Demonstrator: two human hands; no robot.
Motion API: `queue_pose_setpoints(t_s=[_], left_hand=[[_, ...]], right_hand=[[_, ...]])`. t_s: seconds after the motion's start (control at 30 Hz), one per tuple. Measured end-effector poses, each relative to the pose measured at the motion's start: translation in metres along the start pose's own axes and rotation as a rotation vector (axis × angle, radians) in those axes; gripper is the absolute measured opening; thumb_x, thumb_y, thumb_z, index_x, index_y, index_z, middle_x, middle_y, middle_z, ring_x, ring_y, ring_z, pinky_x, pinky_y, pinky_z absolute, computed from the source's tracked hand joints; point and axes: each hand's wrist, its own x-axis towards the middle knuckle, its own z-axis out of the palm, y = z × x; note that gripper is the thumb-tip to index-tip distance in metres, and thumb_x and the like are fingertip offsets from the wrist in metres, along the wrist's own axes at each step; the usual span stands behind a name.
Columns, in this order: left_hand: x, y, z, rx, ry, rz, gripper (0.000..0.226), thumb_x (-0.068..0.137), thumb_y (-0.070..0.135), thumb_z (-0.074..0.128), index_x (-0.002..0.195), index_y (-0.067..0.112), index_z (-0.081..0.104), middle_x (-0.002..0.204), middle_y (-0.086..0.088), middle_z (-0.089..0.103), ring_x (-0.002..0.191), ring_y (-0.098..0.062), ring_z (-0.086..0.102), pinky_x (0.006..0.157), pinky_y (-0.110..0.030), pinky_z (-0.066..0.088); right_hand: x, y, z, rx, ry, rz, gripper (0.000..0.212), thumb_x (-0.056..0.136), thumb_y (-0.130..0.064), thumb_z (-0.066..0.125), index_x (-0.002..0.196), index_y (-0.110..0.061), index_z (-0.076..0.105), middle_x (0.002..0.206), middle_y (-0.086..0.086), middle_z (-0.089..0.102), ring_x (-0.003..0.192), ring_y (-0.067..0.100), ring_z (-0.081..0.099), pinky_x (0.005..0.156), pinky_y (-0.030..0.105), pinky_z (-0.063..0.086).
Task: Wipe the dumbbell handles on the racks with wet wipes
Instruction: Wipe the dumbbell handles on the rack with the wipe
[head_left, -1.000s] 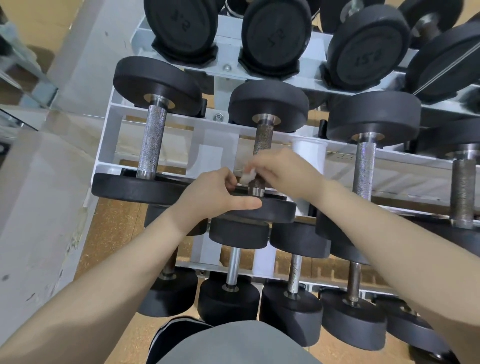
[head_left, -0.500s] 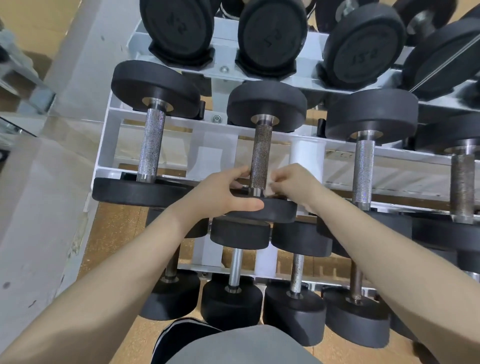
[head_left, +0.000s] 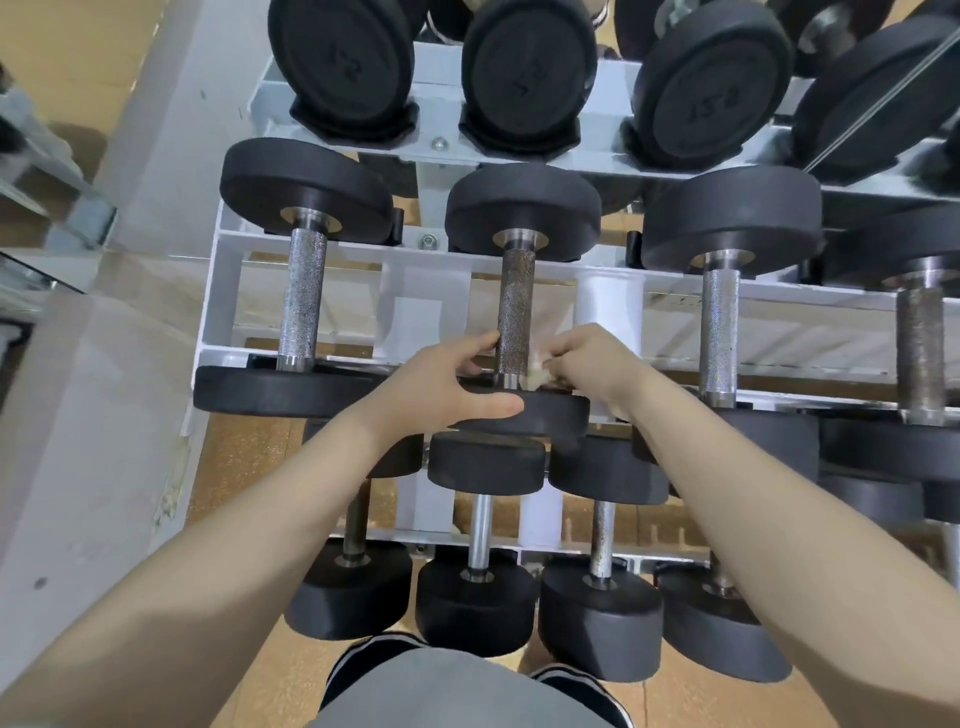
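While the left hand (head_left: 441, 384) steadies the second dumbbell (head_left: 519, 317) on the middle tier, the right hand (head_left: 587, 364) works a wipe at the base of its handle.

The left hand rests on the near weight head, thumb along the rim and fingers loosely curved towards the handle (head_left: 516, 306) without closing round it, apparently to stop the dumbbell rolling. The right hand pinches a small bunched wet wipe (head_left: 537, 370) against the handle's lower end, at 3 o'clock of the bar. The rack (head_left: 218, 291) cradles each dumbbell with its handle exposed, leaving room for the fingers. Judged from position, the upper knurling at 12 o'clock remains to be covered.
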Motion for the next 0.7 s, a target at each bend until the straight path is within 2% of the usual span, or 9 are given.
queue_pose_setpoints(t_s=[0.1, 0.17, 0.2, 0.3, 0.4, 0.47, 0.53, 0.63, 0.7], left_hand=[[-0.004, 0.011, 0.001, 0.105, 0.033, 0.056, 0.073, 0.079, 0.033, 0.068, 0.142, 0.029, 0.03, 0.137, 0.013, 0.041, 0.125, -0.006, 0.038, 0.098, -0.019, 0.029], [-0.003, 0.019, 0.003, 0.215, 0.09, 0.105, 0.071, 0.08, 0.035, 0.067, 0.142, 0.026, 0.031, 0.144, 0.008, 0.036, 0.13, -0.009, 0.035, 0.1, -0.02, 0.027], [-0.002, 0.025, 0.006, 0.258, 0.119, 0.133, 0.068, 0.082, 0.035, 0.065, 0.141, 0.025, 0.034, 0.144, 0.006, 0.037, 0.13, -0.01, 0.036, 0.1, -0.02, 0.027], [0.007, 0.044, 0.02, 0.353, 0.198, 0.192, 0.054, 0.087, 0.032, 0.058, 0.137, 0.021, 0.042, 0.142, 0.003, 0.043, 0.129, -0.013, 0.039, 0.102, -0.021, 0.027], [0.018, 0.064, 0.046, 0.398, 0.267, 0.258, 0.042, 0.09, 0.029, 0.054, 0.13, 0.018, 0.051, 0.136, 0.0, 0.05, 0.127, -0.016, 0.041, 0.106, -0.027, 0.028], [0.025, 0.076, 0.068, 0.397, 0.253, 0.278, 0.038, 0.091, 0.028, 0.052, 0.128, 0.018, 0.053, 0.131, 0.002, 0.053, 0.123, -0.015, 0.044, 0.099, -0.02, 0.027], [0.031, 0.087, 0.092, 0.371, 0.213, 0.275, 0.037, 0.092, 0.029, 0.051, 0.128, 0.018, 0.052, 0.131, 0.003, 0.053, 0.122, -0.013, 0.045, 0.095, -0.017, 0.029], [0.042, 0.1, 0.124, 0.321, 0.178, 0.257, 0.039, 0.091, 0.034, 0.053, 0.127, 0.019, 0.054, 0.127, 0.003, 0.056, 0.116, -0.012, 0.05, 0.095, -0.023, 0.036], [0.048, 0.108, 0.139, 0.267, 0.181, 0.242, 0.041, 0.087, 0.038, 0.056, 0.123, 0.019, 0.057, 0.118, 0.005, 0.06, 0.108, -0.01, 0.053, 0.091, -0.022, 0.039]], right_hand=[[-0.009, -0.006, -0.009, 0.221, 0.151, -0.02, 0.044, 0.085, 0.006, 0.048, 0.048, -0.016, 0.057, 0.053, -0.006, 0.054, 0.06, 0.009, 0.057, 0.073, 0.024, 0.052], [-0.02, -0.006, -0.017, 0.326, 0.198, -0.07, 0.025, 0.088, -0.012, 0.057, 0.064, -0.008, 0.061, 0.07, 0.007, 0.059, 0.073, 0.013, 0.062, 0.078, 0.021, 0.051], [-0.025, -0.003, -0.023, 0.332, 0.209, -0.11, 0.023, 0.086, -0.019, 0.062, 0.071, -0.003, 0.061, 0.074, 0.015, 0.056, 0.075, 0.018, 0.06, 0.075, 0.021, 0.047], [-0.036, 0.014, -0.045, 0.227, 0.297, -0.183, 0.019, 0.082, -0.021, 0.068, 0.082, -0.003, 0.065, 0.076, 0.012, 0.053, 0.075, 0.02, 0.049, 0.07, 0.028, 0.041], [-0.039, 0.031, -0.075, 0.234, 0.37, -0.225, 0.013, 0.082, -0.02, 0.068, 0.085, -0.007, 0.068, 0.078, 0.017, 0.061, 0.073, 0.024, 0.055, 0.085, 0.046, 0.049], [-0.043, 0.041, -0.099, 0.201, 0.401, -0.262, 0.022, 0.082, -0.025, 0.067, 0.091, -0.005, 0.067, 0.081, 0.021, 0.063, 0.073, 0.018, 0.055, 0.087, 0.049, 0.048], [-0.043, 0.053, -0.122, 0.092, 0.452, -0.306, 0.025, 0.08, -0.03, 0.067, 0.089, -0.007, 0.067, 0.092, 0.02, 0.066, 0.079, 0.017, 0.055, 0.083, 0.045, 0.047], [-0.037, 0.07, -0.156, -0.151, 0.53, -0.364, 0.019, 0.084, -0.027, 0.064, 0.096, -0.013, 0.068, 0.092, 0.0, 0.06, 0.084, 0.015, 0.05, 0.073, 0.027, 0.037], [-0.031, 0.075, -0.172, -0.304, 0.54, -0.437, 0.018, 0.088, -0.022, 0.06, 0.1, -0.01, 0.066, 0.091, -0.005, 0.054, 0.084, 0.011, 0.046, 0.07, 0.019, 0.028]])
